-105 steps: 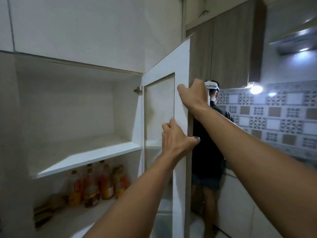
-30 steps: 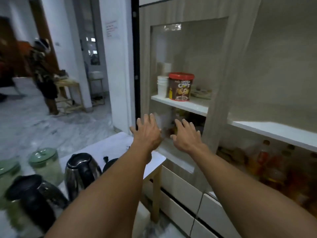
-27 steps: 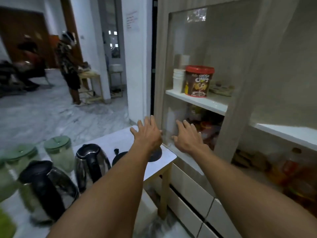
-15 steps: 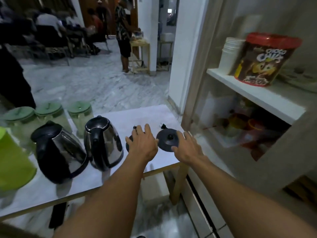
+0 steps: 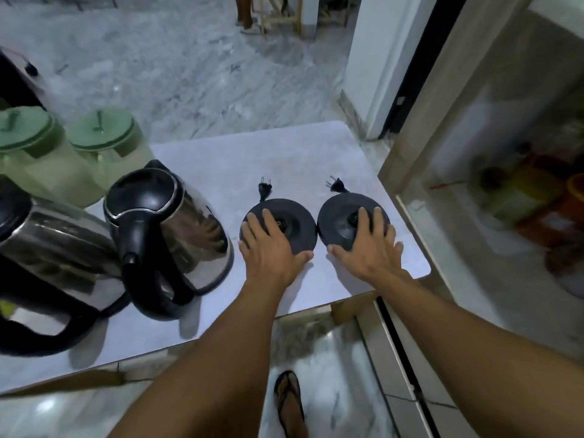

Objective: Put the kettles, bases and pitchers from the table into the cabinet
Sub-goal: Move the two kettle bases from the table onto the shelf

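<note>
Two round black kettle bases lie side by side on the white table (image 5: 252, 153), each with a short cord and plug behind it. My left hand (image 5: 271, 248) lies on the left base (image 5: 294, 222), fingers spread on top and thumb hooked at its near rim. In the same way my right hand (image 5: 369, 245) covers the right base (image 5: 341, 219). Both bases rest on the table. Left of them stand two steel kettles with black handles (image 5: 177, 222) (image 5: 47, 248). Behind the kettles are two pale pitchers with green lids (image 5: 107, 143) (image 5: 28, 143).
The open cabinet (image 5: 505, 184) stands right against the table's right edge, with blurred packets and jars on its lower shelf. My sandalled foot (image 5: 289, 403) is on the marble floor below the table's near edge. A person's leg (image 5: 245, 11) and a wooden stool (image 5: 278, 14) are far back.
My view turned from the cabinet door down to the table. Both hands dropped from the cabinet front onto the two black bases, one hand on each.
</note>
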The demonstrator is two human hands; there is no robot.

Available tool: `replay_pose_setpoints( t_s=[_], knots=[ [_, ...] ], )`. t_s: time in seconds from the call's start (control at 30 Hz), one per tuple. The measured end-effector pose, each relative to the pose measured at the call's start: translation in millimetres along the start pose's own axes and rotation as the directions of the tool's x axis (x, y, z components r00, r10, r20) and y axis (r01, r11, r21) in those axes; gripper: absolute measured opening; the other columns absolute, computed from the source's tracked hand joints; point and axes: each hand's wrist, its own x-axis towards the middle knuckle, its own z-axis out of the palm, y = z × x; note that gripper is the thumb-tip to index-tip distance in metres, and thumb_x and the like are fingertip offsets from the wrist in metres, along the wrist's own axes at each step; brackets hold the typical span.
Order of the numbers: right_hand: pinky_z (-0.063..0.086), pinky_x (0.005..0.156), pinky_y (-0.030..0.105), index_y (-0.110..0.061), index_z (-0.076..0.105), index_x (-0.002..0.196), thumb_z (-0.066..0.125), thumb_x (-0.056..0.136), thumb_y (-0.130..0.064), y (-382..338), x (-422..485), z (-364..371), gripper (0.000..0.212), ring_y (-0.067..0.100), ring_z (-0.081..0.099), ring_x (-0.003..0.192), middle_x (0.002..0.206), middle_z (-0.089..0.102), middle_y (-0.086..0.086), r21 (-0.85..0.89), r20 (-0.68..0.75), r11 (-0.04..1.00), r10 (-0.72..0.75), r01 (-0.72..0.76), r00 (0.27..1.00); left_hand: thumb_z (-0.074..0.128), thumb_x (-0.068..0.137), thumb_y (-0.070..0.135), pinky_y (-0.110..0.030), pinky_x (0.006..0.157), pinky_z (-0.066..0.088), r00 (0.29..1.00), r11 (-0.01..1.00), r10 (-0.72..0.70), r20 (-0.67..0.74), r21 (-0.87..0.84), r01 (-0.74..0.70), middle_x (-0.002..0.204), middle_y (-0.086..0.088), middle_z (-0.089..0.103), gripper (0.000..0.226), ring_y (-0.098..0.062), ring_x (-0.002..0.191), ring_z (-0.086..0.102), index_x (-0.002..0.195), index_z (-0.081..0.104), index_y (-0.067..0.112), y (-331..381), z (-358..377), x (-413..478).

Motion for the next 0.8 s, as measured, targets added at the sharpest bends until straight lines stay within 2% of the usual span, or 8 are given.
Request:
replay_pose_setpoints(
  t_s=[0.1,0.17,0.3,0.4,0.5,0.63,0.8],
  knots=[
    [0.014,0.115,0.066,-0.025,0.0,0.158,0.062,0.076,-0.072,0,12,13,0.113,0.043,0.001,0.15,0.167,-0.012,0.005,0.006,0.009,0.998,0.057,-0.057,0.998,0.072,0.066,0.07,-0.056,0.12,0.007,0.999,0.999,-0.034,0.027,-0.027,0.035,0.162,-0.022,-0.011,0.134,-0.039,0.15,-0.01,0.156,-0.006,0.01,-7,14,11],
    [0.011,0.115,0.067,-0.029,-0.001,0.157,0.064,0.074,-0.072,3,16,20,0.114,0.045,0.001,0.15,0.166,-0.013,0.007,0.036,0.02,0.996,0.082,-0.082,0.996,0.072,0.063,0.073,-0.057,0.12,0.006,0.997,0.998,-0.056,0.051,-0.033,0.058,0.162,-0.023,-0.014,0.134,-0.04,0.15,-0.014,0.157,-0.004,0.013,-10,21,16],
    [0.017,0.116,0.062,-0.029,0.011,0.151,0.07,0.067,-0.068,7,19,29,0.11,0.048,0.012,0.145,0.163,-0.003,0.021,0.125,-0.055,0.989,0.083,-0.075,0.995,0.074,0.061,0.073,-0.056,0.12,0.006,0.991,0.99,-0.129,0.023,-0.053,0.13,0.158,-0.031,-0.016,0.126,-0.05,0.146,-0.015,0.155,0.004,0.024,-14,30,20],
    [0.021,0.116,0.057,-0.025,0.018,0.149,0.074,0.065,-0.063,10,20,32,0.108,0.05,0.014,0.142,0.162,0.0,0.025,0.194,-0.099,0.981,0.047,-0.027,0.994,0.073,0.055,0.078,-0.054,0.119,0.004,0.988,0.988,-0.15,-0.02,-0.05,0.149,0.156,-0.037,-0.016,0.125,-0.052,0.146,-0.013,0.151,0.009,0.028,-14,36,20],
    [0.023,0.116,0.056,-0.023,0.024,0.146,0.077,0.063,-0.059,12,22,36,0.105,0.049,0.015,0.142,0.162,0.004,0.024,0.251,-0.144,0.968,0.03,0.007,0.989,0.075,0.054,0.074,-0.053,0.121,0.012,0.982,0.982,-0.168,-0.086,-0.1,0.159,0.156,-0.038,-0.004,0.115,-0.051,0.147,-0.004,0.144,0.021,0.028,-13,42,20],
    [0.027,0.115,0.052,-0.023,0.028,0.144,0.08,0.064,-0.053,14,20,35,0.101,0.046,0.019,0.141,0.162,0.008,0.021,0.283,-0.172,0.959,0.019,0.031,0.985,0.074,0.048,0.068,-0.052,0.115,0.025,0.964,0.978,-0.186,-0.19,-0.128,0.164,0.149,-0.033,0.018,0.105,-0.049,0.139,0.019,0.135,0.031,0.028,-10,43,14],
    [0.037,0.109,0.052,-0.029,0.029,0.137,0.078,0.054,-0.057,23,9,28,0.101,0.043,0.028,0.134,0.155,0.021,0.017,0.307,-0.205,0.952,0.05,0.016,0.978,0.075,0.047,0.064,-0.05,0.112,0.032,0.968,0.983,-0.134,-0.212,-0.151,0.103,0.147,-0.028,0.017,0.102,-0.047,0.136,0.021,0.132,0.031,0.028,-3,34,-3]
  ],
)
